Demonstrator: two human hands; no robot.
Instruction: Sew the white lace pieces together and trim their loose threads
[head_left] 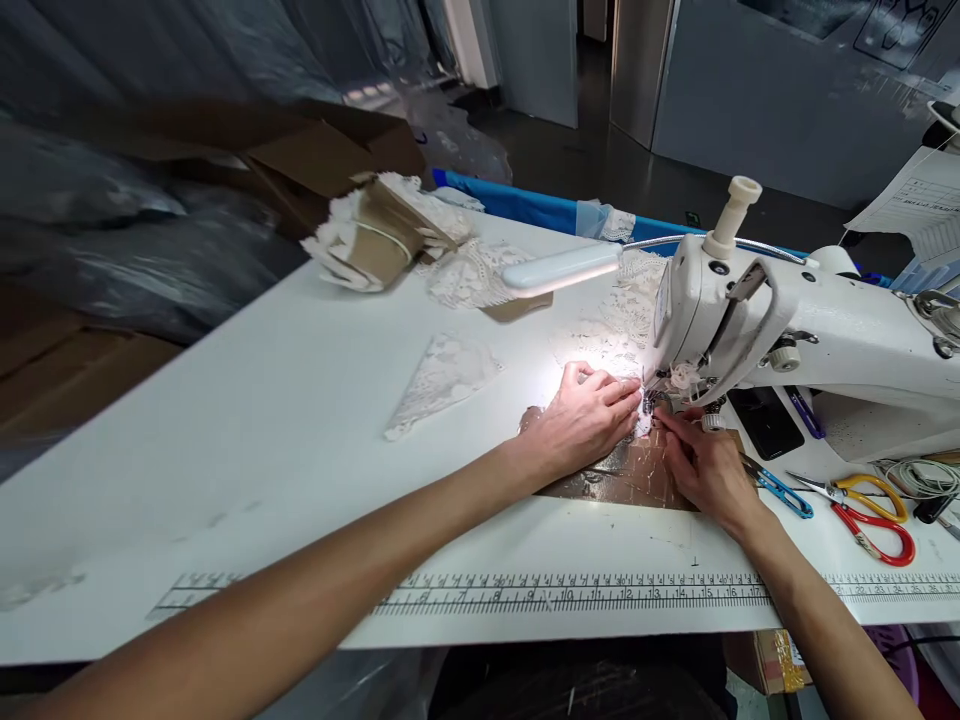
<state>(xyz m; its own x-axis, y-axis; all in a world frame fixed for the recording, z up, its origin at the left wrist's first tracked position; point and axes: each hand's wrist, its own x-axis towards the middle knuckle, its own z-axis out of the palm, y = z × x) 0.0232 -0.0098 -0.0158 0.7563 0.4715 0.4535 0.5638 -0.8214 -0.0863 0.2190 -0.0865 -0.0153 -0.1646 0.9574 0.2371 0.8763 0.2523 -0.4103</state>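
Observation:
My left hand (589, 420) lies palm down beside the needle area of a white sewing machine (840, 320), its fingers together and bent on white lace at the presser foot. To the right of the foot, my right hand (709, 465) reaches in with its fingers bent towards the work; what its fingertips hold is too small to make out. Beneath both hands is a shiny metal plate (622, 478). A lit white lamp (562, 270) shines from above. More lace (634, 295) spreads behind the foot, and a triangular lace piece (446, 380) lies to the left.
At the back stands a bundle of lace and card (375, 240). Right of my right hand are blue thread snips (784, 492), red-handled scissors (877, 535), yellow-handled scissors (874, 495) and a black phone (765, 422). Cardboard boxes (307, 155) stand beyond the table's left edge.

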